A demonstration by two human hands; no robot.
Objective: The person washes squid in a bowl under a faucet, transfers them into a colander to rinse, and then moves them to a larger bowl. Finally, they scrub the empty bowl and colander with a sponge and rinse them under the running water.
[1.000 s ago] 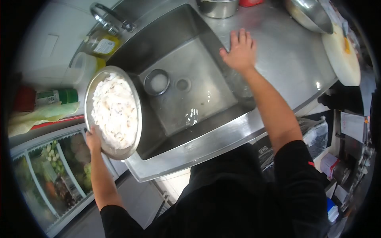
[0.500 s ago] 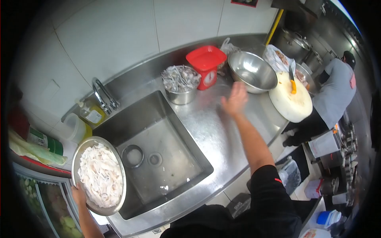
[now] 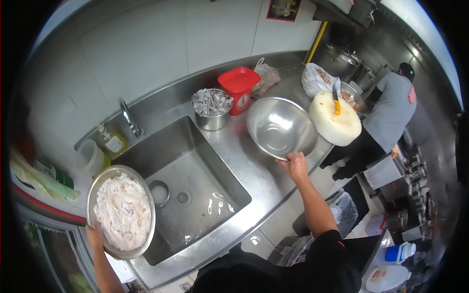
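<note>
My left hand (image 3: 95,237) grips the rim of a metal bowl (image 3: 91,198) filled with pale strips (image 3: 123,212), held at the sink's left side. The fingers of my right hand (image 3: 294,165) are closed on the near rim of an empty steel bowl (image 3: 281,128), which leans a little on the counter (image 3: 246,158). Left of that bowl are a red scale (image 3: 239,90) and a steel pot (image 3: 213,121) heaped with greyish pieces. To its right is a round white block (image 3: 334,122) with an orange-handled knife (image 3: 337,105) on it.
The sink (image 3: 195,205) with its faucet (image 3: 129,117) lies between my hands. A soap bottle (image 3: 112,140) and a plastic tub (image 3: 93,157) stand behind it. Plastic bags (image 3: 266,78) sit near the wall. At the right, another person (image 3: 391,107) stands by the cooking pots.
My right hand has moved toward the counter's front edge and taken hold of the empty bowl, which has come nearer. The camera view has shifted slightly.
</note>
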